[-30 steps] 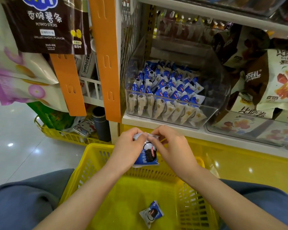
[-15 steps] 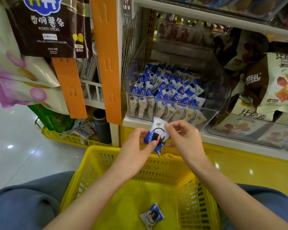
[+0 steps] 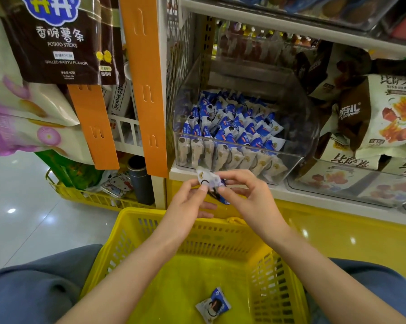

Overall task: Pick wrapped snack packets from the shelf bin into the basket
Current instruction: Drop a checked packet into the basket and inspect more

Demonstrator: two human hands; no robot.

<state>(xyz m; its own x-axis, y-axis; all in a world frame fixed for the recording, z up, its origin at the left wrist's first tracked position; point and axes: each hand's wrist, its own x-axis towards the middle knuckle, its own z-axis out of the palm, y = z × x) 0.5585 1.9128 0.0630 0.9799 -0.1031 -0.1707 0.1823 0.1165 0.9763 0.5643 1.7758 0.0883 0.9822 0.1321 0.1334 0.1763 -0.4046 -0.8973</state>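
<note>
Though the packet (image 3: 206, 177) has turned sideways, left hand (image 3: 187, 203) pinches it; right hand (image 3: 250, 196) too.

Above the far rim of the yellow basket (image 3: 136, 212), the left hand (image 3: 185, 203) and the right hand (image 3: 250, 195) each pinch one blue-and-white snack packet (image 3: 206, 177) between thumb and forefinger, just before the shelf's front edge. A second packet (image 3: 213, 304) lies on the basket floor near its near edge. The clear shelf bin (image 3: 302, 127) stands at the shelf's left end, holding rows of like packets.
</note>
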